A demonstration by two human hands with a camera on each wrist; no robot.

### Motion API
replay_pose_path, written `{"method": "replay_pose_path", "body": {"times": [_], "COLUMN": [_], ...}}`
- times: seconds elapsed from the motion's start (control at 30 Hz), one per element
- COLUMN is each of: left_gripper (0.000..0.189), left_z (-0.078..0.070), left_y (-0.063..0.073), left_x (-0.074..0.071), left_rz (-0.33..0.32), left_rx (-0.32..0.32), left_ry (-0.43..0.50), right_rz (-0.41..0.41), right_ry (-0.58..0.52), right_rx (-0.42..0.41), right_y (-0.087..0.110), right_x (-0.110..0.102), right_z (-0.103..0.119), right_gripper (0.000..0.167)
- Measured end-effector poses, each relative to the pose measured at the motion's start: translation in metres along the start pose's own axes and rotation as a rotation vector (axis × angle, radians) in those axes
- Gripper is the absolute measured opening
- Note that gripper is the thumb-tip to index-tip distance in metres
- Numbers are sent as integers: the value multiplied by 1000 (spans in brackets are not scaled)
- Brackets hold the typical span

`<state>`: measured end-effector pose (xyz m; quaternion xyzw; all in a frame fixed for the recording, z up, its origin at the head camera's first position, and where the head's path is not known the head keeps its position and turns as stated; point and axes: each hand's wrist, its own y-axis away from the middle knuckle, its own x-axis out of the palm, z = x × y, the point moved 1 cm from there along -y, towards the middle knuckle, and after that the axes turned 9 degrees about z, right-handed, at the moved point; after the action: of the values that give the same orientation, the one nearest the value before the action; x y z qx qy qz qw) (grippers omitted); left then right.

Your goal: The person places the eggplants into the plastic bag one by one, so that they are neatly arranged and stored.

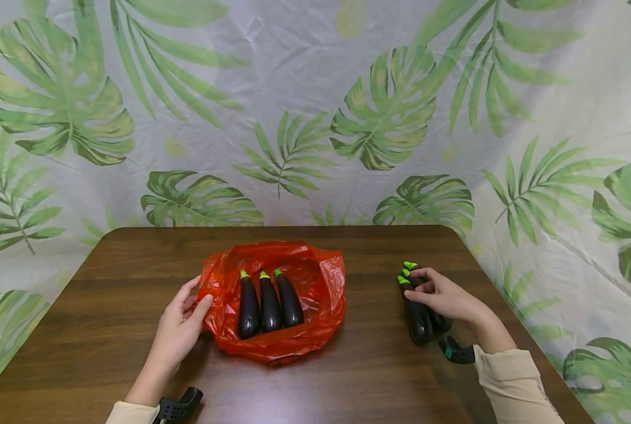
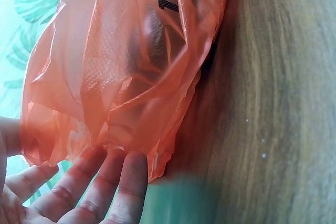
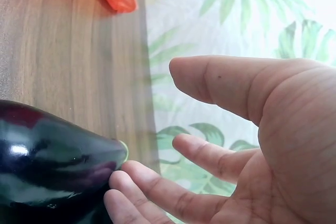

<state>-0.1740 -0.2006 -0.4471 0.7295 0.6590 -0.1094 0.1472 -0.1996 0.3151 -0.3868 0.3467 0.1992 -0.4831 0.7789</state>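
A red plastic bag (image 1: 328, 282) lies with its mouth spread wide, and three dark eggplants (image 1: 270, 306) with green tips rest side by side in it. My left hand (image 1: 180, 321) pinches the bag's left rim, thumb on the upper side and fingers outside. In the left wrist view, those fingers (image 2: 100, 187) press against the thin bag wall (image 2: 121, 77). At the right, more eggplants (image 1: 417, 318) lie bunched together on the table. Over them my right hand (image 1: 448, 297) has its thumb apart, with fingertips (image 3: 134, 174) right at the stem end of one eggplant (image 3: 52, 156).
The brown wooden table (image 1: 368, 377) stands against a leaf-patterned cloth (image 1: 305, 106). The loose eggplants lie near the table's right edge, with a stretch of wood between them and the bag. Each wrist wears a black camera mount (image 1: 180, 403).
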Motion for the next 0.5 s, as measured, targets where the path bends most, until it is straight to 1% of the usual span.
{"method": "replay_pose_path", "body": {"times": [0.27,0.5], "left_gripper": [58,58], "left_z": [0,-1], "left_y": [1,1], "left_x": [0,-1], "left_rz": [4,1], "left_rx": [-3,-3], "left_ry": [11,17], "right_rz": [4,12], "right_ry": [0,10], "right_rx": [-1,-4], "right_y": [-2,-2], "right_x": [2,2], "right_z": [-1,2], "right_gripper": [68,68]}}
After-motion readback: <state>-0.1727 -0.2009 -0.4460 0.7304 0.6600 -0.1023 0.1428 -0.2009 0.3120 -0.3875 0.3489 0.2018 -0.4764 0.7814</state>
